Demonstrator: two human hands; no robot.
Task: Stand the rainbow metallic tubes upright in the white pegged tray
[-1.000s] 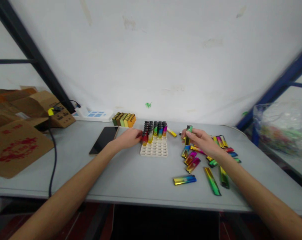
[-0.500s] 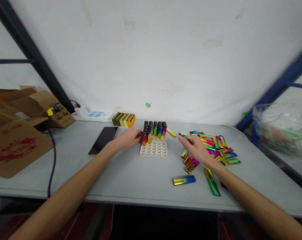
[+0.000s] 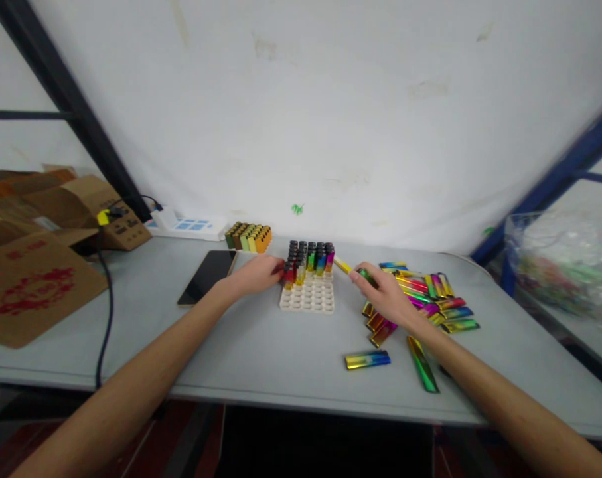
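A white tray with rows of holes [image 3: 306, 300] lies in the middle of the table. Its back rows and left side hold upright lighters [image 3: 310, 255] with black tops and colored bodies. My left hand [image 3: 261, 273] is at the tray's left edge, its fingers closed on a red lighter [image 3: 289, 275] at the front left corner. My right hand [image 3: 386, 292] is closed round a green lighter [image 3: 366, 275], mostly covered by the fingers. Just beyond its fingertips lies a yellow lighter [image 3: 343, 265]. Shiny multicolored lighters [image 3: 423, 287] lie in a loose pile beside and under this hand.
Two lighters lie nearer the front edge, one yellow-blue [image 3: 367, 360] and one green-gold [image 3: 423, 365]. Left are a dark tablet [image 3: 208, 275], a block of stacked lighters [image 3: 248, 237], a power strip [image 3: 198, 228], a cable [image 3: 106, 318] and a cardboard box [image 3: 42, 285]. A clear plastic bag [image 3: 562, 265] stands right.
My right hand has turned slightly and the green lighter's end has drawn back into the fingers, close to the yellow lighter. My left hand stays at the red lighter.
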